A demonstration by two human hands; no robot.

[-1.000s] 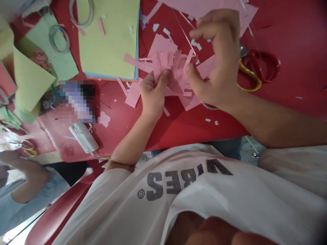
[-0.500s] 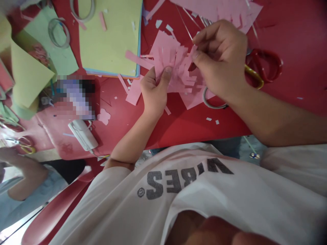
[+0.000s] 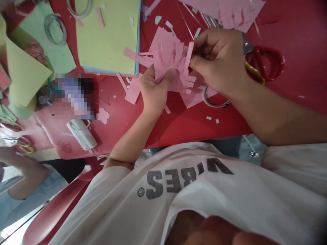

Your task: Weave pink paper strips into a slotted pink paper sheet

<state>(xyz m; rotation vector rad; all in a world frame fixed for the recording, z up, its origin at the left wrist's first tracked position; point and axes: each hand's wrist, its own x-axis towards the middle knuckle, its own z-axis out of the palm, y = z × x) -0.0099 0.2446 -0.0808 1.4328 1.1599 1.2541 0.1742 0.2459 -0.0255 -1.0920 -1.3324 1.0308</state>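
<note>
My left hand [image 3: 153,92] pinches the base of a pink paper piece [image 3: 166,54] cut into fringe strips, thumb pressed on top. My right hand [image 3: 219,61] is closed in a pinch on one of the pink strips [image 3: 188,56] at the piece's right side. Both hands hover just above the red table [image 3: 293,85]. More pink fringed paper [image 3: 194,97] lies under the hands.
Red-and-yellow scissors [image 3: 265,64] lie right of my right hand, a tape roll [image 3: 211,100] beneath it. A yellow-green paper stack [image 3: 107,37], tape rings [image 3: 55,29], green sheets and a white stapler [image 3: 81,134] sit left. Another person's arm [image 3: 17,177] is at lower left.
My right hand dropped down and closed in on the fringed paper, now pinching a strip. The left hand kept its grip and barely shifted.
</note>
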